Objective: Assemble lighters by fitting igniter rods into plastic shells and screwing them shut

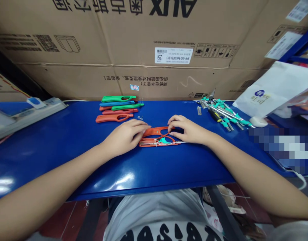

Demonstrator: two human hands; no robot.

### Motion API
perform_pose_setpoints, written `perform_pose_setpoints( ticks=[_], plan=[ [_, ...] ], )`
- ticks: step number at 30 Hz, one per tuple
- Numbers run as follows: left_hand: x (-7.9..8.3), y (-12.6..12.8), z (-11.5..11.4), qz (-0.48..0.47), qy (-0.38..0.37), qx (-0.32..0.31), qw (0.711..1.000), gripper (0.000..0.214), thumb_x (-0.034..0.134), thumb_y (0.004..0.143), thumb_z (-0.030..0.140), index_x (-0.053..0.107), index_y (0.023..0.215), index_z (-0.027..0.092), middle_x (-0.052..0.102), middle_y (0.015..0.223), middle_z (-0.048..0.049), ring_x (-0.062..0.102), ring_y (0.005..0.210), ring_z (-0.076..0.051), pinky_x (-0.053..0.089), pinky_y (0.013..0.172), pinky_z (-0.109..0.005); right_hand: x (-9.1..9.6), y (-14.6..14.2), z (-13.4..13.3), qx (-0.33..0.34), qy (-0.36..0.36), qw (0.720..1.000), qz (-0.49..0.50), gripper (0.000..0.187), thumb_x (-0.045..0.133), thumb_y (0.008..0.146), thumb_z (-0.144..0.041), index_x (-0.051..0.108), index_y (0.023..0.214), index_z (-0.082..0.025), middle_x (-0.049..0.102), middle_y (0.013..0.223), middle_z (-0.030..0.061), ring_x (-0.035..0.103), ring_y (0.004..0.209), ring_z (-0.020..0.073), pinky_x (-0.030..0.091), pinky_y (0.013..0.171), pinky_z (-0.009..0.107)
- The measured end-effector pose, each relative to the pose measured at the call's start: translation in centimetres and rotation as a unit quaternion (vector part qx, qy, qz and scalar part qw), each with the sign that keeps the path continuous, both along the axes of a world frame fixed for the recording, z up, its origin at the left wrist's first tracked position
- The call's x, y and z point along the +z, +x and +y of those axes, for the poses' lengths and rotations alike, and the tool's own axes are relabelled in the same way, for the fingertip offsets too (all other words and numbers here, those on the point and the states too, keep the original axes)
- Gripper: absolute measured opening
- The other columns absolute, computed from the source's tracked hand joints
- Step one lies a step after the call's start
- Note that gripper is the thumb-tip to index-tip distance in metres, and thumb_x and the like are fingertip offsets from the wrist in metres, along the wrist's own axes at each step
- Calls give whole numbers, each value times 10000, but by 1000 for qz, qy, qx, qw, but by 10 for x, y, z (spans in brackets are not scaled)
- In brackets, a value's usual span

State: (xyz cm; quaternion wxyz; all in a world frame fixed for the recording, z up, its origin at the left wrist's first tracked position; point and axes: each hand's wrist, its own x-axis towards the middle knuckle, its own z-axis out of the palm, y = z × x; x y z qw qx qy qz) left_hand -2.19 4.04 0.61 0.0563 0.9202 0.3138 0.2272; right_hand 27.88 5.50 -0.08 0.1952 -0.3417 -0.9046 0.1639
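An empty orange lighter shell half [157, 131] is gripped at its left end by my left hand [130, 134] and at its right end by my right hand [186, 130]. Just in front of it, on the blue table, lies the matching orange lighter half [143, 144]. Inside that one sit a clear tube, thin wires and a teal trigger [165, 141]. A metal rod sticks out of its right end, below my right fingers. Both hands have their fingers closed round the shell's ends.
Several green, blue and red-orange lighter shells [113, 118] lie behind my left hand, with small screws [140, 117] beside them. Metal rods with teal triggers [223, 110] and a yellow-black screwdriver [216, 116] are at right. A large cardboard box [134, 50] stands behind; a power strip [48, 108] is left.
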Motion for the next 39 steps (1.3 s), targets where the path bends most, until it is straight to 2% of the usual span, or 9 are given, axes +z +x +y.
perform_pose_setpoints(
  ticks=[4,6,10,13,17,20,22,30,39],
  plan=[
    [-3,-1,4,-6,-12,37,999,372,448,1036,263,677,1291,117,710,1274,-130,648,1197,-269,523,1069,-463,0,-2,0,-43,-21,998,43,67,609,934,-252,631,929,-189,658,985,77,620,897,207,525,851,406],
    [-3,-1,3,-11,9,37,999,380,494,1025,286,653,1324,115,688,1317,-143,632,1236,-279,507,1091,-479,1,-6,-1,-91,-90,985,117,96,613,927,-290,603,924,-194,674,881,49,634,786,185,547,764,376],
    [2,2,-3,-37,74,9,997,370,578,994,287,652,1321,131,699,1281,-147,662,1187,-277,537,1043,-465,8,-14,-4,-157,-308,894,285,171,693,860,-328,595,898,-194,703,799,28,684,690,156,601,699,333],
    [7,3,-8,-59,61,-15,996,329,576,1002,274,675,1284,138,724,1204,-125,693,1110,-234,564,989,-373,16,-17,-9,-158,-360,859,327,221,731,824,-317,642,979,-188,738,950,56,694,675,139,616,681,317],
    [12,-1,-9,-41,28,-40,998,335,590,998,301,677,1274,133,724,1155,-112,704,1038,-210,567,936,-320,18,-15,-14,-93,-305,911,262,349,726,844,-347,658,1153,-198,710,1067,61,655,701,125,594,707,321],
    [16,-5,-7,3,17,-72,997,327,598,990,333,688,1222,120,727,1143,-117,699,1030,-229,560,918,-336,17,-14,-19,-24,-191,967,163,450,762,832,-378,663,1232,-198,664,1068,65,642,888,177,557,835,360],
    [20,-7,-7,33,6,-93,995,309,584,995,333,694,1190,120,730,1133,-116,694,1026,-235,548,922,-346,17,-15,-21,14,-118,987,110,453,774,834,-362,668,1246,-208,633,1117,70,624,999,200,520,921,378],
    [26,-4,-10,121,-15,-87,989,268,568,988,335,704,1130,153,718,1004,-85,673,921,-232,516,831,-339,8,-19,-24,43,-64,996,34,369,728,894,-368,650,1222,-218,583,1186,84,561,1142,232,447,1046,411],
    [20,-2,-12,145,-26,-69,987,259,575,972,330,696,1138,171,710,1073,-85,674,974,-237,512,863,-339,4,-20,-23,36,-63,997,2,378,740,881,-407,655,1205,-233,595,1193,93,562,1147,256,456,1039,450]
  ],
)
